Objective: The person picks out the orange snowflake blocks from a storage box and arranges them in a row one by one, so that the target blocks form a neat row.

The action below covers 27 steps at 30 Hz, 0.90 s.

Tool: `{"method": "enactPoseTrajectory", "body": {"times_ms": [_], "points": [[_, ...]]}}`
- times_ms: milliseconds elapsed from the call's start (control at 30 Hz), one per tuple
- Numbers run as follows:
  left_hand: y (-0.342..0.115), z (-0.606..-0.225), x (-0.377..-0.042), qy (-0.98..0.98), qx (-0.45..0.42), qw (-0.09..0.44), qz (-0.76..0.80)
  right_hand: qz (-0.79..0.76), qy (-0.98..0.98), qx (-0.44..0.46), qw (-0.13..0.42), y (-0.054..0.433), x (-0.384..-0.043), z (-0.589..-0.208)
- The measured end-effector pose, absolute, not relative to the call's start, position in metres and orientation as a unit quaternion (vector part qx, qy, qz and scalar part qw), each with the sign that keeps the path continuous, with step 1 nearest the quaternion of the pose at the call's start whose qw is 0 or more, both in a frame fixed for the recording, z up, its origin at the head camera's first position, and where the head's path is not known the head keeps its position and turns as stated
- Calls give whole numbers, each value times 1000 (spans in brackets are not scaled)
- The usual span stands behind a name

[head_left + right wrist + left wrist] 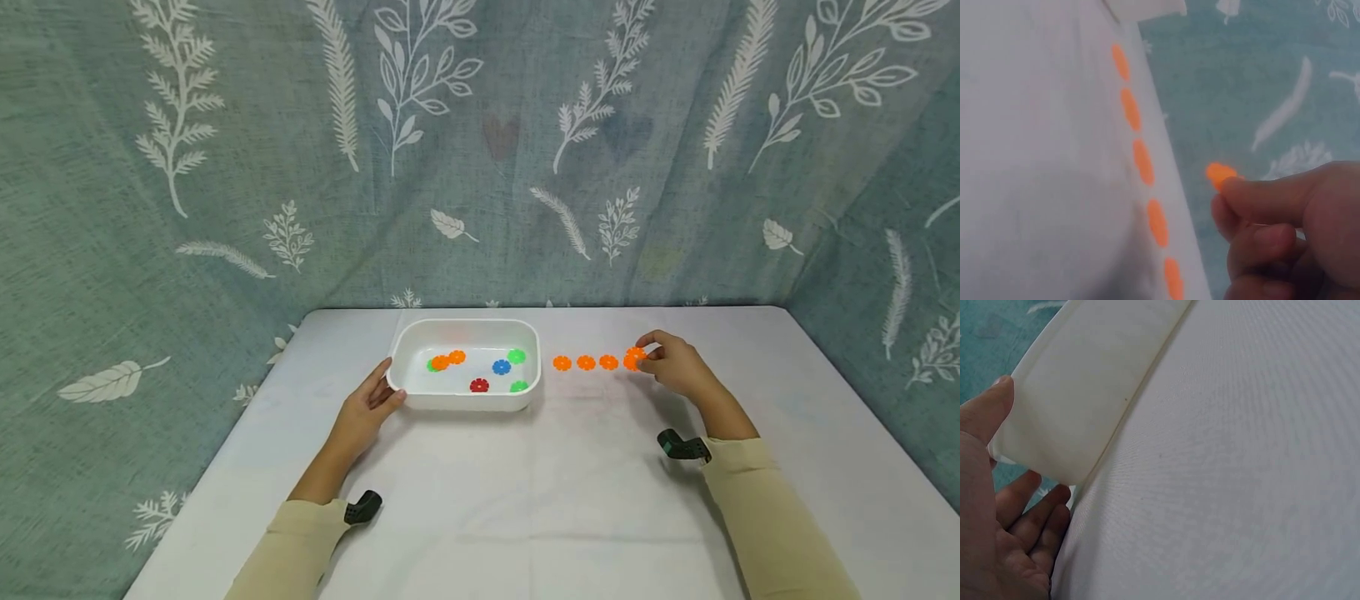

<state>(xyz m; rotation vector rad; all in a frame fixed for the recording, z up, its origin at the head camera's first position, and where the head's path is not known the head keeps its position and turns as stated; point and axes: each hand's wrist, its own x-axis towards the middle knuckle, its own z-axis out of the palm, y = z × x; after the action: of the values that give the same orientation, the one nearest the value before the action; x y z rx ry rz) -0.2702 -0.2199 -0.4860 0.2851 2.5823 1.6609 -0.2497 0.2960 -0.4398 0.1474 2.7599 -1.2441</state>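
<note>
My right hand pinches an orange flower-shaped disc between thumb and fingertips, above the table at the right end of a row. In that row, several matching orange discs lie on the white cloth; the held one overlaps the row's end in the head view. At the left, my left hand holds the near left corner of a white tray, thumb at the rim and fingers against its end wall. Inside the tray lie orange discs, green discs, a blue disc and a red disc.
A white cloth covers the table. Behind its far edge hangs a green-blue curtain with white leaf prints, which also runs down both sides. Each wrist wears a dark camera band over a beige sleeve.
</note>
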Motion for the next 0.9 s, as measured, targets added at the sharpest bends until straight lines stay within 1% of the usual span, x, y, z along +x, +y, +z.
{"method": "enactPoseTrajectory", "body": {"times_ms": [233, 367, 500, 633, 767, 900], "points": [[-209, -456, -258, 846, 102, 25, 523, -427, 901, 61, 44, 318, -247, -445], [-208, -452, -257, 848, 102, 25, 520, -426, 901, 71, 39, 332, -243, -445], [-213, -463, -267, 843, 102, 29, 527, -419, 903, 85, 29, 347, -241, -448], [-220, -478, -276, 844, 98, 20, 527, -421, 903, 88, 15, 355, -243, -453], [-222, -485, -276, 844, 97, 9, 528, -402, 909, 105, -24, 356, -244, -461], [-221, -489, -271, 845, 96, 15, 526, -381, 914, 132, -51, 357, -242, -470]]}}
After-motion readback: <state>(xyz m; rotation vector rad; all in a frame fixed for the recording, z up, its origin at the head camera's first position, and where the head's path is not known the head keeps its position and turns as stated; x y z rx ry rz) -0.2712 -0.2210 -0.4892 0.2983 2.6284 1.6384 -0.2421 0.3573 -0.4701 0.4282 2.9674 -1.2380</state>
